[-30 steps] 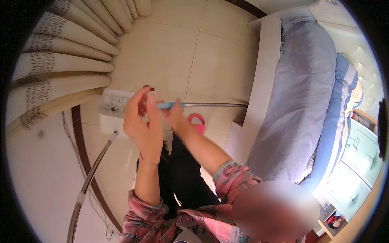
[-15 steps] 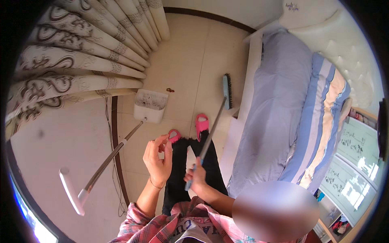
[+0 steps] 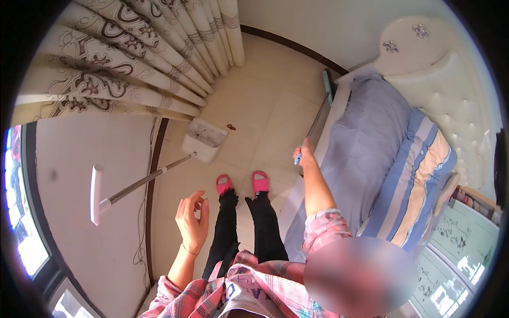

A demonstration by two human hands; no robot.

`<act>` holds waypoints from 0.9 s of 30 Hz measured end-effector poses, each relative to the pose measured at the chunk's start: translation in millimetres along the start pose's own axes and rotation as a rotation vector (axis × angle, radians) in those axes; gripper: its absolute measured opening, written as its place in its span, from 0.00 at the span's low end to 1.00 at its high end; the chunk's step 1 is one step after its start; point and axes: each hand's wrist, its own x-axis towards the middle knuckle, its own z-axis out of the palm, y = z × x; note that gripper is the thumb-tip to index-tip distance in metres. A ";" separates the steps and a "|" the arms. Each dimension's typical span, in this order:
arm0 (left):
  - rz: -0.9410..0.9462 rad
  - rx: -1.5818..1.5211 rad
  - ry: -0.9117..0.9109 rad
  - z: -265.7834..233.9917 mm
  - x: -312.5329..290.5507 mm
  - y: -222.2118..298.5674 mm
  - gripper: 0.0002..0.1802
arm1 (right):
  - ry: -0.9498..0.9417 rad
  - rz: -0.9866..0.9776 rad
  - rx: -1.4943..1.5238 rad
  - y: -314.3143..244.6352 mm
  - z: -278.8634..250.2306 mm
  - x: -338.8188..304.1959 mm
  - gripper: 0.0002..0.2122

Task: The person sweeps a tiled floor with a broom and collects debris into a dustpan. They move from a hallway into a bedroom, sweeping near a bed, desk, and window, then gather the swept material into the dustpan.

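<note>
My right hand (image 3: pixel 303 152) grips the handle end of a broom (image 3: pixel 319 121), my arm stretched forward beside the bed. The broom's blue-grey head (image 3: pixel 327 87) rests on the floor by the far corner of the bed frame, against its side or close to it. My left hand (image 3: pixel 192 222) hovers in front of me with nothing in it, its fingers loosely bent and the thumb apart. Left of my feet stands a white long-handled dustpan (image 3: pixel 204 139), its pole slanting toward the left wall. A small brown object (image 3: pixel 231 127) lies on the tiles by the dustpan's mouth.
Patterned curtains (image 3: pixel 154 53) hang at the far left. To the right is a bed with a grey quilt (image 3: pixel 366 138), a striped one (image 3: pixel 419 169) and a padded headboard (image 3: pixel 450 100). Loose cables (image 3: pixel 140 249) run along the left wall. My pink slippers (image 3: pixel 260 182) are on the tiled floor.
My right hand has pushed the broom forward and right, from the floor near my feet to the far bed corner. My slippers now stand side by side. My left hand stays raised.
</note>
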 end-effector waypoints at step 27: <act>-0.125 0.617 0.169 -169.8 30.1 -32.0 0.17 | -0.205 -0.645 -1.277 50.2 104.9 -66.5 0.16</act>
